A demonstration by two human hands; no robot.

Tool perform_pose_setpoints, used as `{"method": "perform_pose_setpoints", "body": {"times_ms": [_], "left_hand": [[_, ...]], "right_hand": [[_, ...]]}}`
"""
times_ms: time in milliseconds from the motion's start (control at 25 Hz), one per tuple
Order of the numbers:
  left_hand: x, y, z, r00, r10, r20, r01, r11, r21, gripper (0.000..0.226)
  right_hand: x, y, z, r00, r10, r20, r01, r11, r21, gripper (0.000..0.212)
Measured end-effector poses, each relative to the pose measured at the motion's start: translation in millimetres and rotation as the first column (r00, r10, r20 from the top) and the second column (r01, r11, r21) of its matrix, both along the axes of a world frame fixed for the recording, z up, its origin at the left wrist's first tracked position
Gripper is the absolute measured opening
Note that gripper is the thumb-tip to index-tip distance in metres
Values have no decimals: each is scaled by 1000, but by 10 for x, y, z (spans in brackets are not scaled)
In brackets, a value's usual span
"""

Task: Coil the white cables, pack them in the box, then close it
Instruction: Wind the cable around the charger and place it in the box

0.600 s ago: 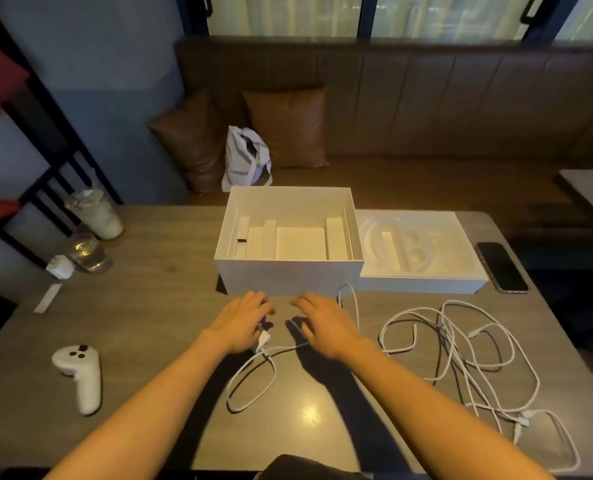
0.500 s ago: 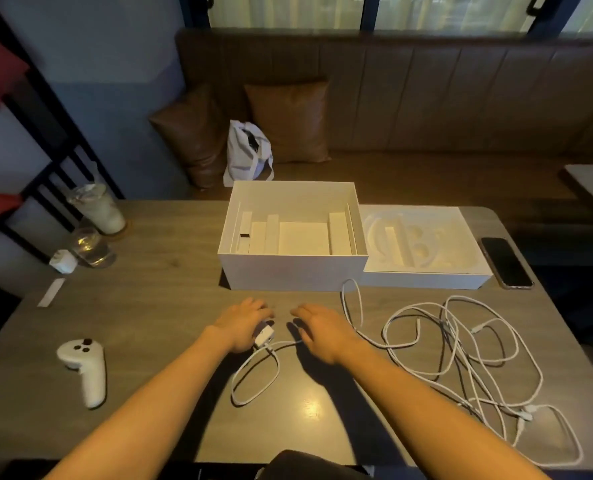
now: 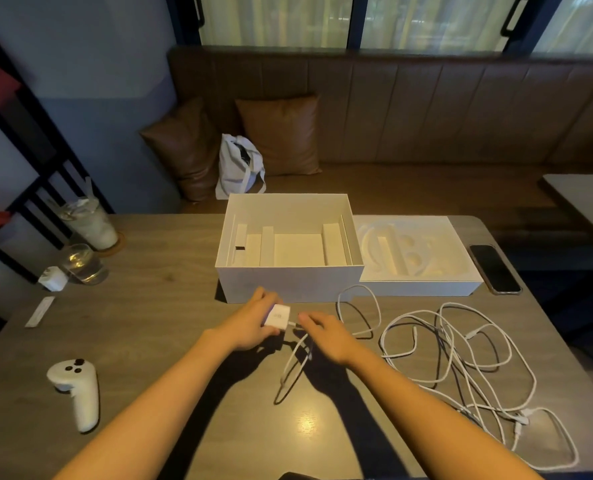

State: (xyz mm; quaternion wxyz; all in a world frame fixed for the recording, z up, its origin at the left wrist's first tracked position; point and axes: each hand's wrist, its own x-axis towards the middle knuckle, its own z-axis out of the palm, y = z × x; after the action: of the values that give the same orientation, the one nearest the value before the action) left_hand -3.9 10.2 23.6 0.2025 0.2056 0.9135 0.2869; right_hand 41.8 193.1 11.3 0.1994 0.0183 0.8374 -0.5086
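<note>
An open white box [image 3: 289, 282] with cardboard dividers stands mid-table. Its lid [image 3: 419, 287], with a moulded insert, lies to the right against it. In front of the box, my left hand [image 3: 250, 323] is shut on a small white charger block [image 3: 278, 317], lifted a little off the table. My right hand [image 3: 326, 334] pinches the white cable just where it leaves the block. A loop of that cable [image 3: 293, 372] hangs down to the tabletop. The rest of the white cables [image 3: 461, 358] lie in a loose tangle at the right.
A white controller [image 3: 76, 389] lies at front left. Two drink glasses [image 3: 83, 244] and a small white packet [image 3: 53, 278] stand at far left. A dark phone [image 3: 494, 268] lies right of the lid. A bench with cushions and a white bag [image 3: 241, 166] runs behind the table.
Both hands were flat on the table over the cable end. Now the left hand has picked up the charger block and the right hand has gripped the cable beside it.
</note>
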Motion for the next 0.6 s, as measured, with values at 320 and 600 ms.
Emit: {"method": "perform_pose_setpoints", "body": {"times_ms": [320,600], "left_hand": [[-224,13,680,958,267,103,-285,862,420,36],[-179,403,838,885,325,333,-465,646,605,43]], "right_hand": [[-142,612,543,978,189,93,-196,978,73,32],[-175,477,858,987,-151,47,158,916,-369,39]]}}
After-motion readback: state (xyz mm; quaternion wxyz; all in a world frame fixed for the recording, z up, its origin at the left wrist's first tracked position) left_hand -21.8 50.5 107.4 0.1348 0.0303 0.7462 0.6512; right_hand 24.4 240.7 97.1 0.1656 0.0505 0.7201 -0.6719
